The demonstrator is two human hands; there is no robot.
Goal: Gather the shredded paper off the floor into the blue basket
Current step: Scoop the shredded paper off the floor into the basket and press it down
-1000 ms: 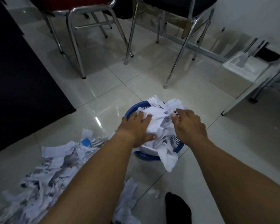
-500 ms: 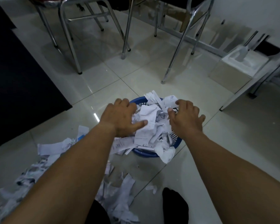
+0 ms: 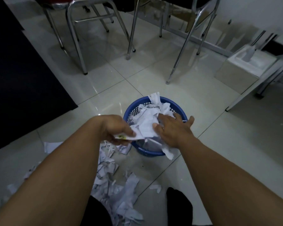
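Centrally, the round blue basket (image 3: pixel 173 102) stands on the glossy tiled floor (image 3: pixel 211 160), its latticed plastic wall showing at the far side. Shredded paper (image 3: pixel 145 123) fills it in a crumpled white heap, with one frayed strip sticking up at the far rim and another hanging over the near rim. The right hand (image 3: pixel 171 129) lies flat on that heap, fingers spread wide and straight, holding nothing. The left hand (image 3: pixel 116 128) is at the basket's near-left edge, its thumb and fingers pinching a paper scrap (image 3: pixel 132 136) that bears a small yellow mark. More torn white strips form a floor pile (image 3: pixel 113 185) that trails from just beside the basket toward the near left, between the two forearms. Beyond the basket stand chrome-legged chairs (image 3: pixel 77 46), well apart from it. A dark mat (image 3: pixel 23 79) covers the left side, and a white foam box (image 3: pixel 245 62) sits at the far right.
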